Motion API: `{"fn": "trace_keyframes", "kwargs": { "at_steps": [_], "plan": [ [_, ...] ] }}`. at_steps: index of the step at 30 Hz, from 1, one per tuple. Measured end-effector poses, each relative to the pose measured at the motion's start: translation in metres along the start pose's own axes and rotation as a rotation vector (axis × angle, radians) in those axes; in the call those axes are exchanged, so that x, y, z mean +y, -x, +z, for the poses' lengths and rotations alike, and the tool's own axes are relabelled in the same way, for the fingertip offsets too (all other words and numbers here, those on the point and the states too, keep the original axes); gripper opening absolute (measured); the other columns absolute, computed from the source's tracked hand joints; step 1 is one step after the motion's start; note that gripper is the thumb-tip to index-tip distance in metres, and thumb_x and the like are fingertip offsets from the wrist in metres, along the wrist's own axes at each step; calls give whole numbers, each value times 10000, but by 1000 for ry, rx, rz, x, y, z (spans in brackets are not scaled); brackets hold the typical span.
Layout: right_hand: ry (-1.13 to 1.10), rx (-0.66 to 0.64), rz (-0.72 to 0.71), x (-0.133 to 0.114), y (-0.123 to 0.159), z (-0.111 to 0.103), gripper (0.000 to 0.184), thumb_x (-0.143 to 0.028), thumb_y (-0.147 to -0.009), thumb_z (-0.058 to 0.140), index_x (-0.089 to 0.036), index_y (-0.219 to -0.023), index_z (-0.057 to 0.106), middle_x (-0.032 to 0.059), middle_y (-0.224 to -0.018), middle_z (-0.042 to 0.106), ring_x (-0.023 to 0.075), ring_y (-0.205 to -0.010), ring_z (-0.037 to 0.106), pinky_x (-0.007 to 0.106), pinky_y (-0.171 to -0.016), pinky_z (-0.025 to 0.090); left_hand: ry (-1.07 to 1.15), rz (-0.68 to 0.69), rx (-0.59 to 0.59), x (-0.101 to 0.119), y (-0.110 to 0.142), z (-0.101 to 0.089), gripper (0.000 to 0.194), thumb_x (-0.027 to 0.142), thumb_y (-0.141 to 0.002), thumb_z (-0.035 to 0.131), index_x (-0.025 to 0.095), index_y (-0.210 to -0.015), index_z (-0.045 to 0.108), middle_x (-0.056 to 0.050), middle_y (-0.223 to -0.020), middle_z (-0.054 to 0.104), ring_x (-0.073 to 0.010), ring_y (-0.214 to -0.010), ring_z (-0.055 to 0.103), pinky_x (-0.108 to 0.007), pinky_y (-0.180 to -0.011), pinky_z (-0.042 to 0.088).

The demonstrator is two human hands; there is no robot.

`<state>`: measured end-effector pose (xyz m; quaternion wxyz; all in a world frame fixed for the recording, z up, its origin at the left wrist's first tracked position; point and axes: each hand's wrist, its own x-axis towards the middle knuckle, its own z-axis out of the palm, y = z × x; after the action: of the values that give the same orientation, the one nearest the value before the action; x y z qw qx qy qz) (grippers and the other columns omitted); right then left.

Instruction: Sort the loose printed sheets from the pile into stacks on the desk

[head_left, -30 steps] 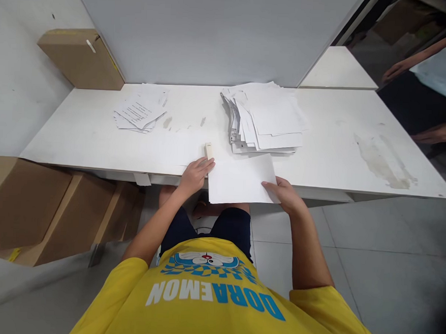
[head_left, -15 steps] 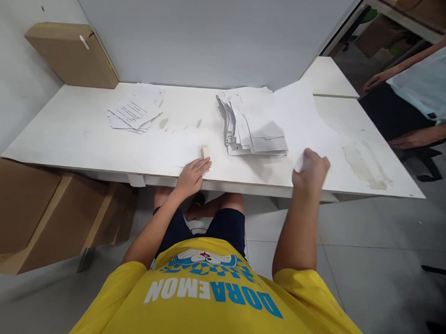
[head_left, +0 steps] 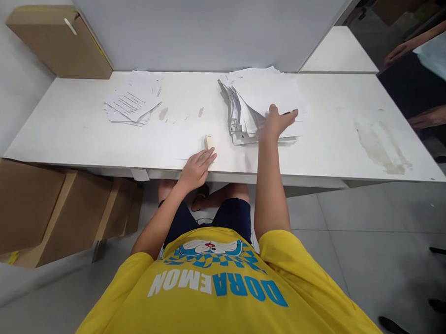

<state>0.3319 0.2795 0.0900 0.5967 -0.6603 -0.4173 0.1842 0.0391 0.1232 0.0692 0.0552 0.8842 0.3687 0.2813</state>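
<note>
My left hand (head_left: pixel 199 169) lies near the table's front edge, fingers stretched out. Its fingertips touch the near end of a small cream-coloured block (head_left: pixel 209 142), whose kind I cannot make out. Over the front part of a thick, uneven paper stack (head_left: pixel 243 118) is my right hand (head_left: pixel 274 124), with thumb and a finger spread apart. A short dark mark shows beside that finger; what it is cannot be told. The stack's top sheet (head_left: pixel 274 88) is blank white. Further left lies a smaller fanned pile of printed papers (head_left: pixel 133 101).
The white table (head_left: pixel 179 157) backs onto a grey panel (head_left: pixel 207 28). A cardboard box (head_left: pixel 60 44) stands at its back left corner. More cardboard boxes (head_left: pixel 73 209) are below on the left. Another person (head_left: pixel 439 73) is at the far right.
My right hand has moved left from the large sheet's near right corner onto the stack. That sheet now lies over the stack. My left hand stays by the block. The view has shifted slightly.
</note>
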Motion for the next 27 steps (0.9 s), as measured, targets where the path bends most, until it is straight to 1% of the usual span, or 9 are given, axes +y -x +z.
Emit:
{"fn": "trace_keyframes", "kwargs": {
  "at_steps": [4,8,10,12,15,17,21,24,27],
  "plan": [
    [211,241,93,-19,50,-3,694,-563,-967,317,-199,-1524,120,255,-1539,83,381,-1472,222,695,-1077,308,-109,27,2,-9,12,-10,531,159,-934,348,199,-1451,461,-102,-1502,483,-255,-1448,359,-468,-1162,298],
    [216,196,-169,-41,137,-3,583,-430,-1003,221,-219,-1538,129,240,-1492,255,346,-1351,413,653,-1033,387,-214,-241,35,-19,39,-32,540,362,-966,412,180,-1474,429,-137,-1513,460,-308,-1451,348,-518,-1182,240],
    [214,35,-336,-48,190,-1,524,-365,-1001,275,-198,-1497,285,225,-1361,452,328,-1230,523,595,-989,449,-228,-287,-26,-19,55,-44,552,393,-968,421,186,-1480,420,-136,-1514,459,-307,-1427,387,-510,-1175,250],
    [221,-236,-540,-53,237,5,440,-276,-987,325,-206,-1399,463,180,-1201,600,296,-1144,586,525,-986,470,-237,-296,-52,-17,71,-54,538,388,-967,432,208,-1474,431,-122,-1511,466,-303,-1415,405,-505,-1168,259],
    [299,-633,-792,-58,280,20,422,-202,-961,383,-183,-1351,543,153,-1309,613,270,-1254,544,449,-1053,431,-226,-282,12,-28,80,-72,484,355,-974,415,227,-1437,473,-106,-1469,521,-288,-1378,449,-492,-1140,310],
    [376,-710,-826,-60,289,31,451,-216,-963,400,-124,-1390,511,161,-1439,530,285,-1357,458,446,-1111,375,-221,-295,107,-57,71,-88,440,328,-978,391,228,-1387,522,-100,-1431,557,-277,-1357,468,-483,-1131,333],
    [419,-731,-815,-55,286,42,475,-203,-965,391,-92,-1417,485,144,-1481,501,274,-1383,434,430,-1151,325,-267,-425,218,-153,31,-121,457,362,-938,444,183,-1345,551,-131,-1432,541,-305,-1378,425,-503,-1166,290],
    [397,-732,-831,-45,284,44,498,-160,-955,381,-123,-1445,463,117,-1496,491,248,-1401,420,414,-1155,323,-297,-498,140,-214,10,-138,522,368,-880,495,135,-1344,544,-163,-1453,510,-340,-1369,414,-532,-1151,297],
    [379,-728,-843,-39,286,45,535,-145,-936,406,-144,-1470,435,110,-1499,489,240,-1407,415,413,-1150,335,-325,-537,63,-233,6,-141,358,285,-882,437,167,-1117,680,-135,-1179,690,-322,-1162,563,-526,-1039,400]
  ]
}}
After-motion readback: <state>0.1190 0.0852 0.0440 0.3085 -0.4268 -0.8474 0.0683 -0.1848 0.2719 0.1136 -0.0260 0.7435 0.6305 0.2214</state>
